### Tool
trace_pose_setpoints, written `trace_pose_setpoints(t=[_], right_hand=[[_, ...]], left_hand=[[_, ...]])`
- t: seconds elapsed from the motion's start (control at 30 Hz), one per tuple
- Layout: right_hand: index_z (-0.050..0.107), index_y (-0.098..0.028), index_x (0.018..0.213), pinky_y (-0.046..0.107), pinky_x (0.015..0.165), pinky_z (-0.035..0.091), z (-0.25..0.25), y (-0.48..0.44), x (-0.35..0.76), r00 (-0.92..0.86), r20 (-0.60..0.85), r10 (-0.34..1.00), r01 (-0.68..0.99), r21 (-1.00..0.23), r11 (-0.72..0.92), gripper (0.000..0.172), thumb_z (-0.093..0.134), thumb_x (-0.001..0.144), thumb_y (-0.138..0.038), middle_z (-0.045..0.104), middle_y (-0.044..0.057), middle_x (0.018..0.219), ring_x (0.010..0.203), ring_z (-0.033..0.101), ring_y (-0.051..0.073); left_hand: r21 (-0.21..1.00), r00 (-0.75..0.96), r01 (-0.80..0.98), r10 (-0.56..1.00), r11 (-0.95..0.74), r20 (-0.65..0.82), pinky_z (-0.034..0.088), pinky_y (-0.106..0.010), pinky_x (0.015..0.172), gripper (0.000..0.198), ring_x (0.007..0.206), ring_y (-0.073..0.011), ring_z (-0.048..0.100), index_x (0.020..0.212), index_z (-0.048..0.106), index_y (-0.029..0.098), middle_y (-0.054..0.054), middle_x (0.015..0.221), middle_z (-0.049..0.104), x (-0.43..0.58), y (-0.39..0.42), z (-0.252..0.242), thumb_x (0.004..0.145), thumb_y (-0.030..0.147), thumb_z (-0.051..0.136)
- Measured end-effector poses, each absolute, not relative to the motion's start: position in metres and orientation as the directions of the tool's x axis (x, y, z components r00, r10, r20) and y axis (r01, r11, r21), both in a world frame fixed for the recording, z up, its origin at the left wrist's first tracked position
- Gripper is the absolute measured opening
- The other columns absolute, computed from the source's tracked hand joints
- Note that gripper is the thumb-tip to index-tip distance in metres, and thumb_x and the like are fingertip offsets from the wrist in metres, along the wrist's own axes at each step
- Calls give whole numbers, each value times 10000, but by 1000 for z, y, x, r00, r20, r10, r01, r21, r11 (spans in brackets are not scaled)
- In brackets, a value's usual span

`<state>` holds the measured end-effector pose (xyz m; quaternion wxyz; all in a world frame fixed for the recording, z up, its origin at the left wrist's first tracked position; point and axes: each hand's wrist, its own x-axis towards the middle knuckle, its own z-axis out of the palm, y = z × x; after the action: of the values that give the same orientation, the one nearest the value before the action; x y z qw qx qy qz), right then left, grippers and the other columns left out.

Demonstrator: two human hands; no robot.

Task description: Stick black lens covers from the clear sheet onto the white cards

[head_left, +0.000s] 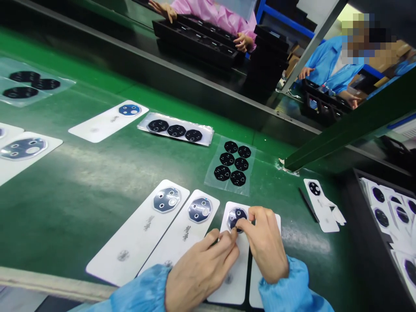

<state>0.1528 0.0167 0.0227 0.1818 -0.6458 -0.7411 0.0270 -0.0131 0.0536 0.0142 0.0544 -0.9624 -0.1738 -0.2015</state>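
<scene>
Both my hands rest on a white phone back cover (pixel 232 277) lying on the green conveyor belt (pixel 97 173). My left hand (pixel 201 271) presses its fingertips on the cover just below the octagonal camera ring (pixel 236 216). My right hand (pixel 264 245) is curled, pinching at the ring's edge with thumb and forefinger; what it pinches is too small to make out. Two more white covers (pixel 143 229) (pixel 186 232) with camera rings lie to the left. A further cover (pixel 260 281) sits under my right wrist.
A clear sheet of black octagonal stickers (pixel 232 167) lies beyond my hands, another strip (pixel 175 129) farther left. More covers (pixel 108 120) sit up the belt. A tray of parts (pixel 393 216) stands at right. People in pink (pixel 214 15) and blue sleeves (pixel 328 65) work across the line.
</scene>
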Motion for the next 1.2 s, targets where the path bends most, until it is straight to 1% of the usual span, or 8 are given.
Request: trace_pose_setpoints(t=[0.2, 0.37, 0.47, 0.6, 0.73, 0.83, 1.0, 1.2], right_hand=[[602, -221, 807, 313, 650, 370, 24, 20, 154, -94, 223, 970, 931, -324, 165, 241, 433, 863, -59, 452, 43, 862, 790, 406, 183], [573, -226, 827, 305, 724, 393, 35, 26, 179, 139, 169, 976, 702, -712, 24, 141, 457, 899, -190, 441, 20, 870, 853, 460, 168], [470, -219, 872, 263, 592, 376, 39, 23, 186, 257, -9, 966, 475, -870, -135, 178, 339, 952, -311, 431, -20, 728, 653, 443, 127], [388, -224, 821, 243, 499, 307, 35, 13, 181, 251, -155, 956, 425, -869, -253, 259, 270, 959, -410, 370, -58, 631, 521, 346, 103], [364, -226, 753, 240, 493, 296, 31, 7, 176, 329, -28, 944, 450, -874, -183, 278, 291, 958, -399, 381, -55, 629, 522, 343, 98], [405, -220, 747, 230, 500, 328, 31, 9, 177, 370, 63, 927, 394, -914, -95, 257, 343, 952, -361, 391, -49, 635, 539, 374, 95], [505, -217, 869, 233, 553, 438, 32, 16, 181, 388, 20, 922, 180, -982, -54, 72, 542, 870, -278, 527, -8, 823, 596, 515, 87], [540, -216, 896, 226, 555, 450, 31, 18, 184, 441, 12, 897, 55, -998, -14, 105, 608, 817, -223, 489, -1, 891, 627, 529, 80]], left_hand=[[-36, 853, 360, 313, -932, 419, 320, -348, 824, 368, 924, -182, 501, 905, 622, 93, -107, 1002, 650, -12, 54, 15, 871, -5, 269], [-24, 858, 351, 312, -936, 408, 318, -339, 815, 323, 940, -176, 499, 930, 607, 98, -107, 1062, 637, -13, 55, 14, 893, 28, 294], [-8, 862, 346, 315, -938, 397, 316, -339, 816, 294, 942, -178, 507, 945, 595, 95, -109, 1078, 632, -13, 55, 13, 898, 33, 312], [51, 848, 335, 325, -941, 418, 328, -333, 795, 264, 946, -183, 518, 885, 581, 106, -106, 1072, 635, -14, 58, 13, 910, 38, 327], [148, 826, 301, 335, -942, 453, 344, -328, 762, 336, 882, -173, 519, 829, 578, 114, -83, 1113, 633, -18, 63, 15, 938, 50, 267], [141, 814, 329, 356, -934, 459, 342, -335, 767, 328, 889, -180, 515, 836, 581, 104, -85, 1121, 633, -20, 68, 16, 930, 33, 275], [116, 810, 369, 380, -922, 446, 331, -341, 813, 306, 967, -195, 504, 847, 583, 110, -72, 1093, 646, -20, 72, 14, 915, 20, 298], [108, 813, 373, 380, -922, 440, 326, -344, 826, 322, 987, -199, 492, 842, 588, 111, -67, 1091, 651, -18, 73, 14, 902, -3, 292]])
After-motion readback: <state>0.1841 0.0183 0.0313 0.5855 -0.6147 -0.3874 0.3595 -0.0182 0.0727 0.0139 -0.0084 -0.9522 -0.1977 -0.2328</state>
